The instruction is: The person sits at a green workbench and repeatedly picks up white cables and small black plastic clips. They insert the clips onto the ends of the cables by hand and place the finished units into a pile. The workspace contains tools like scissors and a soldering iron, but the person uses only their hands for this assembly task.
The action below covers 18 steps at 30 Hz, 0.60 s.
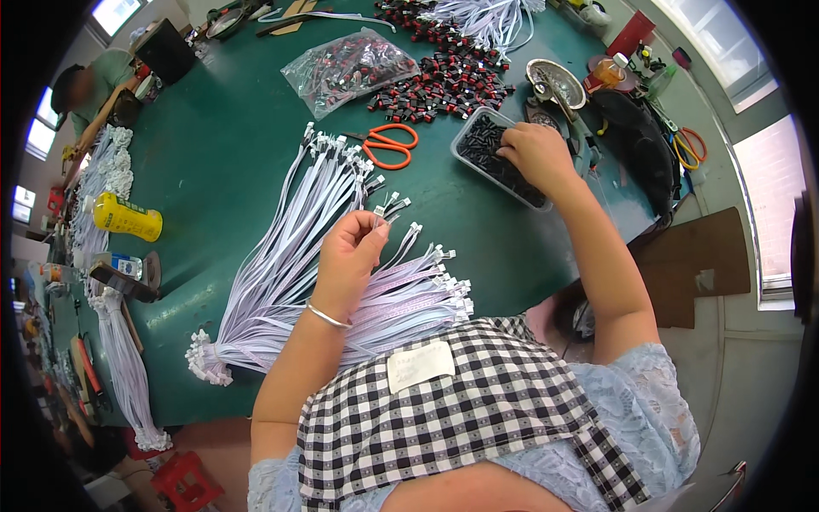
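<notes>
My left hand [345, 256] pinches the end of a white cable near its small white connector [379, 213]. Under and around that hand, a large bundle of white flat cables [273, 247] fans out across the table, with white connectors at the ends. My right hand [539, 154] reaches into a clear plastic tub [536, 203] of small black sleeve-like pieces [486, 141]. Its fingertips are down at the pieces, and I cannot make out whether one is between them. Orange-handled scissors [390, 147] lie between the cables and the tub.
A heap of black-and-red parts [448, 85] lies at the back beside a clear plastic bag [345, 68]. Right of the tub are a metal bowl [556, 83] and a black bag [636, 141]. A yellow bottle [128, 217] stands at left; another person [107, 90] sits far left.
</notes>
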Available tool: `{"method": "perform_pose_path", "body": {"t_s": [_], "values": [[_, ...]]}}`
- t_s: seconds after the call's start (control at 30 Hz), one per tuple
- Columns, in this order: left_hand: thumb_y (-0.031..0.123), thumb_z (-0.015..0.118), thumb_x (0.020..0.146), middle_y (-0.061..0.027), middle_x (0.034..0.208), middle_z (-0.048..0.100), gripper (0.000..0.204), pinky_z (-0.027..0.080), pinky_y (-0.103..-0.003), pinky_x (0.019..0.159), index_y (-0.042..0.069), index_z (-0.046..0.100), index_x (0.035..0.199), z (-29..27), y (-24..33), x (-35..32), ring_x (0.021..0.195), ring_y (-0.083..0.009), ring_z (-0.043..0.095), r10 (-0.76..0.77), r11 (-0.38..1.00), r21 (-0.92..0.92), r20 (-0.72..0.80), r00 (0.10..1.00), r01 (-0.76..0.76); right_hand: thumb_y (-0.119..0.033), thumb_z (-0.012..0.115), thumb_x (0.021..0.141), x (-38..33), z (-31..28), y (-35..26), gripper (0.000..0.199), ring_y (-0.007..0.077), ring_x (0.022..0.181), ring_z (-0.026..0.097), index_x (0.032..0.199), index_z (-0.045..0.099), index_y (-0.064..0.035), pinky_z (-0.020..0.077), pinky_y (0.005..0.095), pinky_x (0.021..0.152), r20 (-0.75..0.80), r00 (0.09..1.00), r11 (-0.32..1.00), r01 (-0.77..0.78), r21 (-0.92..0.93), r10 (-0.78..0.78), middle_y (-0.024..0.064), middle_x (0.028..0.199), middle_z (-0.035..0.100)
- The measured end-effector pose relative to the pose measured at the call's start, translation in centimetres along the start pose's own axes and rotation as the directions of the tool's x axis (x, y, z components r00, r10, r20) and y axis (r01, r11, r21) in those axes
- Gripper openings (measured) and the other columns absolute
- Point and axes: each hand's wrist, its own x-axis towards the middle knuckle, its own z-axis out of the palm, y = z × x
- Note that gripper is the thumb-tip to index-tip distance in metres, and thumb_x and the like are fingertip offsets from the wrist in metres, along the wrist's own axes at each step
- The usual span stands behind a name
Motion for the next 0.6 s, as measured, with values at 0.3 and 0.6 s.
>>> {"method": "perform_pose_path", "body": {"t_s": [0.3,0.6], "values": [[0.011,0.060,0.087,0.0024,0.072,0.052,0.008,0.030,-0.016,0.047,0.005,0.056,0.089,0.1,0.0,0.0,0.053,-0.0017,0.040,-0.025,1.000,0.012,0.022,0.999,0.025,-0.021,0.061,0.082,-0.9,-1.0,-0.5,0.016,0.0284,0.077,0.060,0.082,0.063,-0.0047,0.0475,0.0374,0.069,-0.122,0.982,0.978,-0.120,0.173,0.142,0.0122,0.078,0.059],[0.011,0.059,0.087,0.0045,0.070,0.051,0.007,0.029,-0.016,0.048,0.004,0.057,0.090,0.1,-0.3,-0.3,0.055,-0.0011,0.038,-0.016,1.000,-0.010,0.051,0.999,0.017,-0.004,0.066,0.080,-4.2,-2.9,-8.4,0.011,0.0108,0.066,0.061,0.090,0.062,-0.0014,0.0495,0.0235,0.061,0.375,0.927,-0.195,-0.370,0.908,-0.009,0.0044,0.080,0.064]]}}
